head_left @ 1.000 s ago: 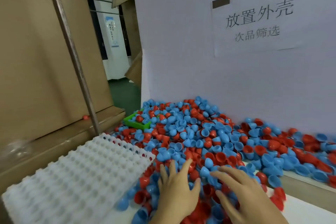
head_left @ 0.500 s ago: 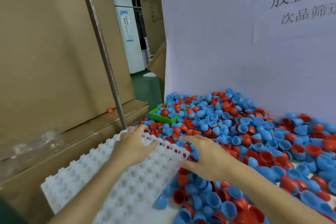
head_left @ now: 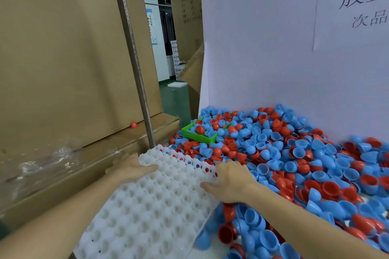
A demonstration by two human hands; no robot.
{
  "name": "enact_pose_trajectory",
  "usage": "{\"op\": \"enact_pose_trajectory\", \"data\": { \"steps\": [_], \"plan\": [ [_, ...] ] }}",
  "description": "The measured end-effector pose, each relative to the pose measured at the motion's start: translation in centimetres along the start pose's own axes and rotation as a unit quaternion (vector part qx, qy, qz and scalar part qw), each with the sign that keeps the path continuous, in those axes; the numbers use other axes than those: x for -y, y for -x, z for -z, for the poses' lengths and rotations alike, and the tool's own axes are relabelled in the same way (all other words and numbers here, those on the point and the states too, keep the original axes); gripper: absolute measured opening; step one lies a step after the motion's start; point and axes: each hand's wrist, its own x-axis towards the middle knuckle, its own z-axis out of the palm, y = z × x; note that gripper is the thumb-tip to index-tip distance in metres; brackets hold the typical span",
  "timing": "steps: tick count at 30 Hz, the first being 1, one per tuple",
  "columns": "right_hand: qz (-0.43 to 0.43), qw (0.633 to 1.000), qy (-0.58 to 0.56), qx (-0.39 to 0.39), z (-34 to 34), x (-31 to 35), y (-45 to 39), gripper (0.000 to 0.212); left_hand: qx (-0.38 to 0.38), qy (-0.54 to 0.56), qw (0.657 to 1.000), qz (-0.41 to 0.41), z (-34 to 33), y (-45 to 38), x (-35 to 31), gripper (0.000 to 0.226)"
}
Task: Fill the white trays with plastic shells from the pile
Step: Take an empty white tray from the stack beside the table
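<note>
A white tray [head_left: 155, 202] with rows of empty round pockets lies at the lower left, its far end resting on the pile. My left hand [head_left: 130, 167] grips the tray's far left edge, thumb on top. My right hand [head_left: 230, 181] grips its far right edge, thumb on the tray and fingers curled over the rim beside the shells. A big pile of blue and red plastic shells [head_left: 294, 157] covers the table to the right and behind.
A green bin [head_left: 190, 133] holding a few shells sits half buried at the pile's far left. A metal post [head_left: 134, 63] stands just behind the tray. Cardboard sheets wall the left, a white board with a paper sign the back. One red shell [head_left: 133, 124] lies on the cardboard ledge.
Both hands left the shell pile and moved left onto the tray's far end, then took hold of its two side edges. The view swung left and closer.
</note>
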Motion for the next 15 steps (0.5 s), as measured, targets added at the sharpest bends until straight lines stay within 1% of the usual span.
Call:
{"op": "enact_pose_trajectory", "data": {
  "steps": [5,7,10,12,15],
  "plan": [
    [0.004,0.998,-0.004,-0.06,-0.2,0.0,0.4,0.054,-0.027,0.001,1.0,-0.005,-0.3,0.0,-0.3,0.065],
    [0.009,0.997,-0.005,-0.071,-0.4,-0.1,0.8,0.055,-0.045,0.005,0.999,-0.013,0.0,0.4,-0.6,0.058],
    [0.009,0.996,-0.015,-0.092,-0.4,-0.3,1.1,0.055,-0.084,0.014,0.996,-0.032,1.1,0.9,-1.0,0.057],
    [0.001,0.992,-0.06,-0.112,-0.3,-0.6,1.1,0.058,-0.106,0.011,0.994,-0.03,2.3,1.2,-1.0,0.065],
    [-0.013,0.98,-0.15,-0.13,-0.2,-1.1,1.1,0.079,-0.126,0.018,0.991,-0.045,4.5,1.6,-0.9,0.075]
  ]
}}
